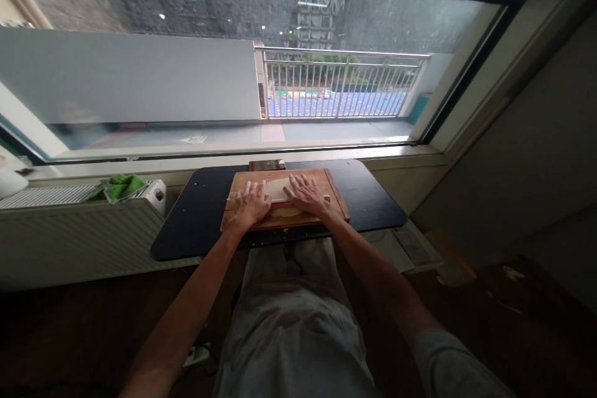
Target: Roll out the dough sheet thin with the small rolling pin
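Note:
A wooden board lies on a small black table. On the board is a pale, flattened sheet of dough, its front part showing below my wrists. Across it, under my hands, runs a rod that looks like a rolling pin; most of it is hidden, with a pale end sticking out at the right and a red line between the hands. My left hand rests palm down on its left part, fingers stretched forward. Fingers spread, my right hand presses flat on the right part. Whitish powder marks the fingertips.
A dark rectangular object stands behind the board, against the window sill. To the left is a white radiator with a green cloth on top. A wide window fills the far side.

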Available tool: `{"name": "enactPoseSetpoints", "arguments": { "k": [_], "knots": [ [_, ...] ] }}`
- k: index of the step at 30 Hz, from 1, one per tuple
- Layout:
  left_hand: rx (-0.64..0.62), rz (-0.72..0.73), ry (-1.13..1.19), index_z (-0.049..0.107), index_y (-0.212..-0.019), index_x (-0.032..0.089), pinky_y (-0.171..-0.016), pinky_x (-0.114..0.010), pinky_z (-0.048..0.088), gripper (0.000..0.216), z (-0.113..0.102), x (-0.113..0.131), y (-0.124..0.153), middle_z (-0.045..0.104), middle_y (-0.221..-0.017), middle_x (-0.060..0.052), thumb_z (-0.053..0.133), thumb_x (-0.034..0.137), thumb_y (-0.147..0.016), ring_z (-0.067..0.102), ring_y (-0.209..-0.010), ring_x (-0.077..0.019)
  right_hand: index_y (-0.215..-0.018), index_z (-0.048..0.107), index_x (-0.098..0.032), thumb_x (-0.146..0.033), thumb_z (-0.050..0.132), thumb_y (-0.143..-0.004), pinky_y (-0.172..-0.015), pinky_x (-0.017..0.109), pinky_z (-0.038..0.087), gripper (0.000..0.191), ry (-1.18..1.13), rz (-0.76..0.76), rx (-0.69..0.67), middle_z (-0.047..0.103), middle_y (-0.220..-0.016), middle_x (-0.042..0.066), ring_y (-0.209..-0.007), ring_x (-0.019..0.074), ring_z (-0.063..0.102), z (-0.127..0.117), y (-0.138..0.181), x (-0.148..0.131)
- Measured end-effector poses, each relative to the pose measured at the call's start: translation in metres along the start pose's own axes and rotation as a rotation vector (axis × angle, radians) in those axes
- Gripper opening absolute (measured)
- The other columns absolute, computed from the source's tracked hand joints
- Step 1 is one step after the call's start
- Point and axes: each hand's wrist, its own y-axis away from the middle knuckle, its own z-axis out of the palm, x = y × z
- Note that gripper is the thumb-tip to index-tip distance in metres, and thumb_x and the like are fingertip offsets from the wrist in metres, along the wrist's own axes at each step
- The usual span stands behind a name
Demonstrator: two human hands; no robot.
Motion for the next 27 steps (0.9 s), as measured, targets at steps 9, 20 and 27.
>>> {"name": "enactPoseSetpoints", "arguments": {
  "k": [9,20,27],
  "knots": [
    [0.018,0.027,0.041,0.054,-0.172,0.02,-0.136,-0.058,0.036,0.066,0.003,0.001,-0.001,0.056,-0.175,-0.016,0.036,0.036,-0.111,0.043,-0.169,-0.0356,-0.186,0.022,-0.021,-0.054,0.023,-0.122,-0.143,0.063,0.016,0.072,-0.008,-0.051,0.083,0.031,-0.189,0.011,-0.178,0.0321,0.019,0.012,0.036,-0.007],
    [0.038,0.015,0.079,0.059,-0.168,0.019,-0.134,-0.059,0.039,0.063,0.001,0.003,0.0,0.062,-0.169,-0.016,0.038,0.034,-0.11,0.047,-0.166,-0.0365,-0.187,0.019,-0.022,-0.053,0.02,-0.122,-0.142,0.068,0.011,0.072,-0.031,0.016,-0.009,0.024,-0.191,0.011,-0.179,0.0329,0.012,0.004,0.018,-0.001],
    [0.073,0.05,0.069,0.063,-0.164,0.018,-0.137,-0.057,0.034,0.063,0.009,0.001,-0.004,0.061,-0.171,-0.015,0.035,0.036,-0.11,0.044,-0.168,-0.0355,-0.185,0.027,-0.027,-0.05,0.024,-0.122,-0.141,0.069,0.016,0.067,-0.024,-0.047,-0.013,0.023,-0.192,0.011,-0.179,0.0335,0.014,0.016,0.027,0.005]
  ]
}}
